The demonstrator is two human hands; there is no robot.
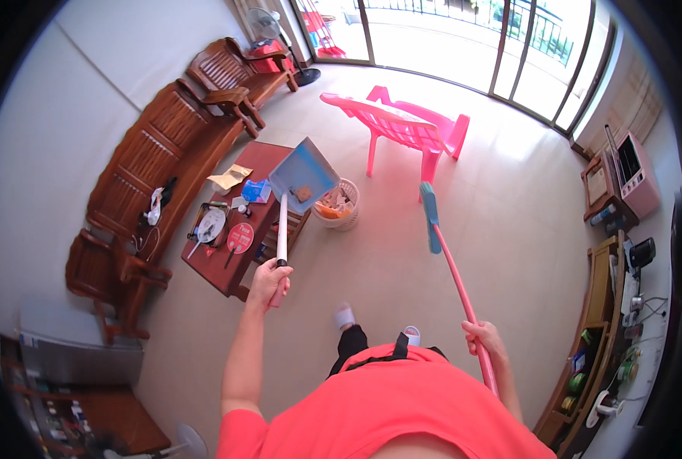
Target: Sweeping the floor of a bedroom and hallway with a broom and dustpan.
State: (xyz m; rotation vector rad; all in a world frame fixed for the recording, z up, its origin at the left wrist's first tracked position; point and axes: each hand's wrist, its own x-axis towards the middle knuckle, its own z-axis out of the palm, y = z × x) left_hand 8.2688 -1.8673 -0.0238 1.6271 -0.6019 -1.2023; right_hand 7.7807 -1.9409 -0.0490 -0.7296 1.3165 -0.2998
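Note:
My left hand (267,284) is closed round the handle of a long-handled dustpan (293,170). Its blue-grey pan is raised and tilted beside a wooden coffee table, with a brown scrap (303,193) lying in it. Right by the pan stands a white lattice wastebasket (346,222) with crumpled paper and orange bits inside; the pan's edge overlaps it in view, and I cannot tell if they touch. My right hand (485,336) grips the pink stick of a broom (454,269). The broom's teal head points away from me, near the pink chair.
The red-brown coffee table (268,157) at left carries a tray, a red round fan and packets. Wooden settees (146,153) line the left wall. A pink plastic chair (410,130) stands ahead, before sliding glass doors. A low cabinet (586,336) runs along the right.

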